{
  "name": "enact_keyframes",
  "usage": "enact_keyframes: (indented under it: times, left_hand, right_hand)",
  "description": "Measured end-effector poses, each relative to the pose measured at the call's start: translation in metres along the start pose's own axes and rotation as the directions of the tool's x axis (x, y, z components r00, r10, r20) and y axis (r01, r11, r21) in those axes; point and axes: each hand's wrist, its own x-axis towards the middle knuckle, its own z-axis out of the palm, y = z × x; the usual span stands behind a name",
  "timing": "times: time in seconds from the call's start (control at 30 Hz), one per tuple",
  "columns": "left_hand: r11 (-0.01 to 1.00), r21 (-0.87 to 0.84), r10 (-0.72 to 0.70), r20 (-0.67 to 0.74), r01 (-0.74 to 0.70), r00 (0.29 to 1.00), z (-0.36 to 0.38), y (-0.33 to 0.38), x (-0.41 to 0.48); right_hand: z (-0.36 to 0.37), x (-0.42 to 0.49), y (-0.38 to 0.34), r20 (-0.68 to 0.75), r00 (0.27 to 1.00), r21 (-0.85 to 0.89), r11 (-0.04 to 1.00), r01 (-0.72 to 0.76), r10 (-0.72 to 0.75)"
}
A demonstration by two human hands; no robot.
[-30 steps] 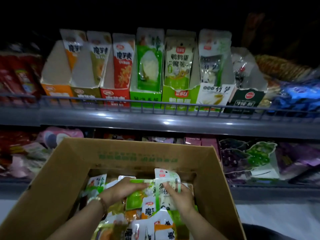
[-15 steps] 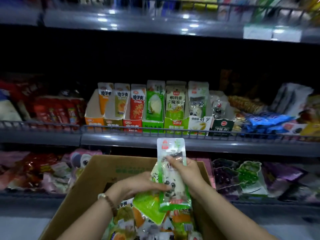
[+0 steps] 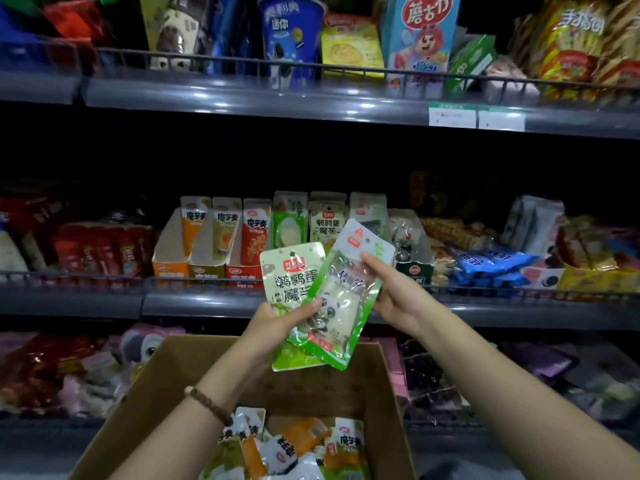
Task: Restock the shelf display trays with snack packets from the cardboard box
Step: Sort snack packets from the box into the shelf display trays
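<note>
Dark open room tops the middle shelf (image 3: 194,303); seven display trays (image 3: 169,268) line its wire edge. Above the near cardboard box (image 3: 166,375), left hand (image 3: 273,327) and right hand (image 3: 394,299) grip two overlapping snack packets (image 3: 341,306).

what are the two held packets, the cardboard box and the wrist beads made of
Panda packet and green packet: thin plastic film, glossy; glare, and the panda one's clear window shows its contents.
Cardboard box: brown paperboard, matte, folded flaps.
Wrist beads: probably wood, dull brown; hard to be sure.
</note>
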Motion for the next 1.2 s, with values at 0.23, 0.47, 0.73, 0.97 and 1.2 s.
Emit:
enact_keyframes:
  times: [0.23, 0.47, 0.73, 0.97, 1.2]
  left_hand:
    - [0.999, 0.036, 0.026, -0.017, -0.025, 1.0, 0.014, 0.017, 0.021]
    - [0.994, 0.088, 0.07, -0.083, -0.062, 0.994, 0.036, 0.027, 0.055]
    - [0.955, 0.295, 0.067, -0.087, -0.039, 0.994, 0.057, 0.044, 0.101]
    - [0.925, 0.379, 0.049, -0.227, 0.042, 0.973, 0.041, 0.054, 0.145]
    - [0.941, 0.336, 0.021, -0.196, 0.047, 0.98, 0.034, 0.045, 0.178]
  right_hand:
    - [-0.018, 0.022, -0.032, -0.074, 0.993, -0.142, 0.987, 0.079, -0.09]
    - [-0.045, 0.038, -0.064, 0.129, 0.962, -0.567, 0.777, 0.272, -0.242]
    - [-0.084, 0.076, -0.097, 0.044, 0.922, -0.515, 0.783, 0.35, -0.384]
    - [-0.11, 0.145, -0.119, -0.12, 0.754, -0.594, 0.655, 0.467, -0.646]
    - [-0.1, 0.195, -0.118, -0.021, 0.831, -0.862, 0.431, 0.267, -0.556]
